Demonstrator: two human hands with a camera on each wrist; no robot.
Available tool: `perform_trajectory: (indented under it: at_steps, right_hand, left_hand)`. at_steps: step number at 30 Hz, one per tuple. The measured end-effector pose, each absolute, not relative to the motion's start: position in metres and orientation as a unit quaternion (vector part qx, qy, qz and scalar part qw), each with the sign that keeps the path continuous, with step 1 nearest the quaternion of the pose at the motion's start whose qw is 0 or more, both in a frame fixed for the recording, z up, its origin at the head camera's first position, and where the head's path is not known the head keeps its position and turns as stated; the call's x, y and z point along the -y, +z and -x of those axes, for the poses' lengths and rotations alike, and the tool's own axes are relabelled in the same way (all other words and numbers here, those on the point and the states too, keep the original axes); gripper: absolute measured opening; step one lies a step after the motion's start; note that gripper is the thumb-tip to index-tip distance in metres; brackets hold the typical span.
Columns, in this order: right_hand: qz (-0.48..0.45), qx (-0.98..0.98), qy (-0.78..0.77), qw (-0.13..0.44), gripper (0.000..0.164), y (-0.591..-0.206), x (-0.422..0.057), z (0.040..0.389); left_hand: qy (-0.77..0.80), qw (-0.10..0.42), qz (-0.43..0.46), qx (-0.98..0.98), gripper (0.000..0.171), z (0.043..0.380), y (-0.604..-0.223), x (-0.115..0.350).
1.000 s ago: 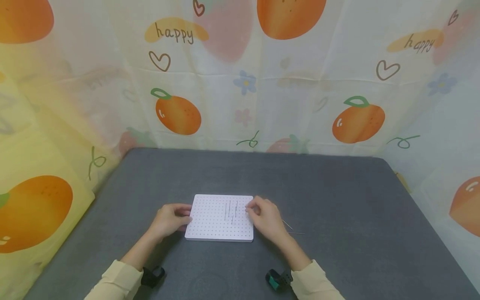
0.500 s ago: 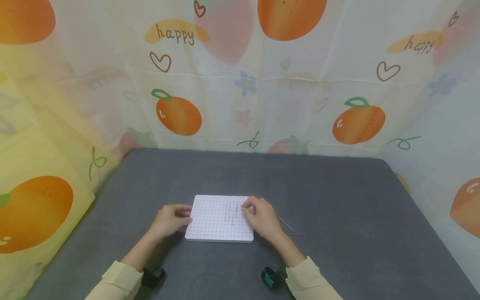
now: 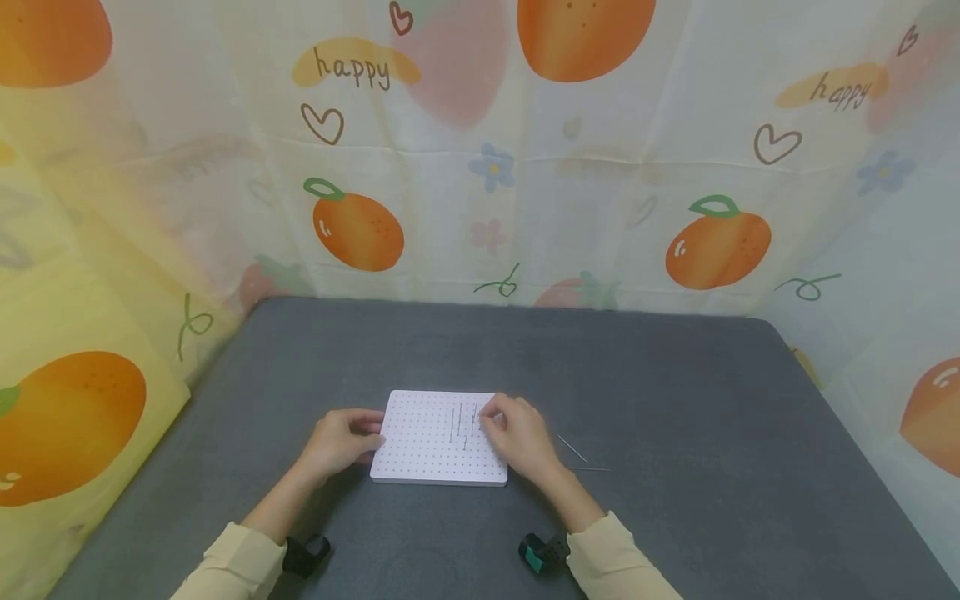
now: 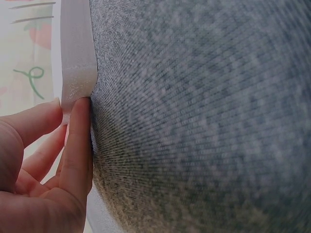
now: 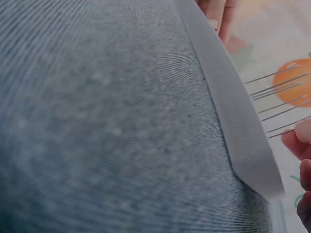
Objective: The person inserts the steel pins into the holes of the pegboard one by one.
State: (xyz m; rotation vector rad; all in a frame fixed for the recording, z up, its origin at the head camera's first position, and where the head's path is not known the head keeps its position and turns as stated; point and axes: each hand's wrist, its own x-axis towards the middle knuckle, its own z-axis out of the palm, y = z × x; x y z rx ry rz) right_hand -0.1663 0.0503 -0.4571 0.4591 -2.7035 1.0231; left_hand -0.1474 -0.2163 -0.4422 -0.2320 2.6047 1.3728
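A white pegboard (image 3: pixel 420 437) with rows of small holes lies on the dark table. My left hand (image 3: pixel 339 437) grips its left edge, thumb on the top face and a finger low against the side wall in the left wrist view. Several thin metal rods (image 3: pixel 460 421) stand upright in the board's right half. Over the board's right part, my right hand (image 3: pixel 521 437) pinches another thin metal rod (image 5: pixel 281 134) between thumb and forefinger. In the right wrist view this rod's lower end comes down close over the board, beside the standing ones.
Two loose metal rods (image 3: pixel 572 448) lie on the grey table (image 3: pixel 690 417), just right of my right hand. A fruit-print cloth (image 3: pixel 585 183) hangs behind the table and along its left side. A dark band (image 3: pixel 306 556) is on each wrist.
My right hand has moved left from the board's right edge, in over the board beside the standing rods. The left hand keeps its grip on the left edge.
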Motion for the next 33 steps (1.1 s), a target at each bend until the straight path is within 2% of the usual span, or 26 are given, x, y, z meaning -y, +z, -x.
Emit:
perform_trajectory:
  at_steps: [14, 19, 33]
  right_hand:
    - [-0.171, 0.925, 0.322, 0.105, 0.001, -0.4627, -0.0498, 0.1668]
    - [-0.185, 0.926, 0.308, 0.118, 0.004, -0.4630, -0.0501, 0.1669]
    - [-0.209, 0.926, 0.296, 0.108, 0.008, -0.4596, -0.0573, 0.1636]
  left_hand:
    - [0.460, 0.092, 0.075, -0.880, 0.038, 0.1473, -0.4419, 0.2157]
    - [0.460, 0.089, 0.070, -0.881, 0.037, 0.1473, -0.4428, 0.2159]
    - [0.451, 0.084, 0.062, -0.887, 0.037, 0.1476, -0.4427, 0.2160]
